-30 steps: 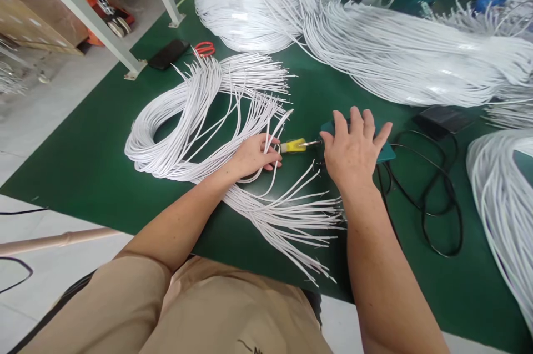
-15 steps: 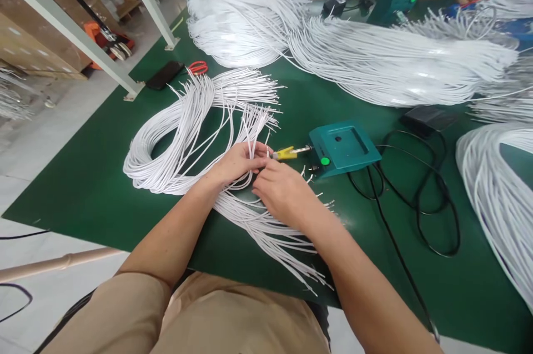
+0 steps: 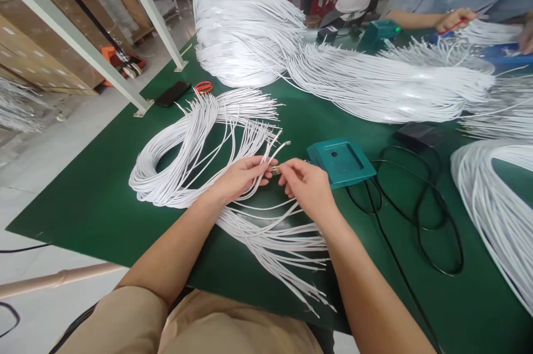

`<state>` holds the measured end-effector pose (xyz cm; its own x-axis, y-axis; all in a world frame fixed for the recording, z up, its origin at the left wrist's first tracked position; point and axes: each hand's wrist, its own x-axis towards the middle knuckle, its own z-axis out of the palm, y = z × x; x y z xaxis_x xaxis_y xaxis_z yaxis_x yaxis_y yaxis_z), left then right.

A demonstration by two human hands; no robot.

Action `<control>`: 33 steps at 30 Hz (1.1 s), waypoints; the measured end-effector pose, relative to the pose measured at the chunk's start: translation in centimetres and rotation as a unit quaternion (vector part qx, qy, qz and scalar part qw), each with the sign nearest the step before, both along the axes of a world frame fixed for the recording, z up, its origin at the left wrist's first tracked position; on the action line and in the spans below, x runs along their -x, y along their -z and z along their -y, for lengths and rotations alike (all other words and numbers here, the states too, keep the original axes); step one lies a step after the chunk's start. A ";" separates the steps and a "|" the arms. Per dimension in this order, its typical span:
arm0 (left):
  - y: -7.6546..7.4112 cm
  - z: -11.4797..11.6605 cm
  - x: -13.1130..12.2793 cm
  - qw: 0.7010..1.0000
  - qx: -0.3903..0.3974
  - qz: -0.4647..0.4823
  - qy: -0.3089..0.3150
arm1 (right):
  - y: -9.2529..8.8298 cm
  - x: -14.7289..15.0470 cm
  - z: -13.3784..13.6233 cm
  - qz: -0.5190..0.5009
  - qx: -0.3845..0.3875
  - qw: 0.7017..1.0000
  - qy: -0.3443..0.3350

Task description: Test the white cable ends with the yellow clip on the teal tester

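Note:
My left hand point(image 3: 244, 176) is closed on a few white cables point(image 3: 275, 146), whose ends stick up past the fingers. Close to its fingertips, my right hand point(image 3: 311, 185) pinches the small yellow clip point(image 3: 277, 167); most of the clip is hidden by the fingers. Just behind the right hand stands a teal box point(image 3: 342, 161) with a shallow recess in its top. A looped bundle of white cables point(image 3: 144, 168) lies to the left, and loose cable ends point(image 3: 287, 251) fan out below my hands.
Large stacks of white cable point(image 3: 245, 26) fill the back of the green table point(image 3: 83, 204). Red-handled scissors point(image 3: 204, 87) and a black phone point(image 3: 172, 94) lie at the back left. Black cords point(image 3: 420, 221) loop at right. Across the table, a co-worker's hand point(image 3: 456, 20) holds a red-handled tool.
My right hand has moved right, over the yellow clip, and covers most of it. The cable ends in my left hand now stand up more freely. The whole view has shifted slightly.

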<state>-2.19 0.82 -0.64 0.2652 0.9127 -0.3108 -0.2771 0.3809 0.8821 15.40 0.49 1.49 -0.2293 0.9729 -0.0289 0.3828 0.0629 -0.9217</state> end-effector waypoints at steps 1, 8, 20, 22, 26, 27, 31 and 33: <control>0.2 0.1 -0.2 1.000 0.000 -0.013 0.000 | 0.3 -0.1 -0.3 -0.048 0.003 0.998 0.042; 0.5 0.5 -1.0 0.994 -0.070 -0.083 0.031 | 0.6 -0.1 -0.7 -0.207 0.019 0.971 0.117; -0.2 0.7 -1.8 0.991 -0.118 -0.054 -0.035 | 1.0 0.9 -0.4 -0.260 0.085 0.958 0.079; -0.3 0.8 -1.9 0.990 -0.125 -0.058 -0.036 | 1.2 0.8 -0.4 -0.291 0.105 0.948 0.071; -0.4 1.1 -2.0 0.989 -0.129 -0.064 -0.039 | 1.2 0.5 -0.6 -0.356 0.173 0.918 0.031; -0.3 1.1 -2.1 0.988 -0.131 -0.064 -0.040 | 1.2 0.5 -0.6 -0.372 0.192 0.908 0.019; 0.4 1.0 -1.9 0.982 -0.159 -0.083 -0.051 | 1.2 0.6 -0.8 -0.426 0.256 0.868 -0.006; 0.6 0.9 -1.8 0.980 -0.173 -0.087 -0.042 | 1.2 0.6 -0.8 -0.421 0.263 0.868 -0.003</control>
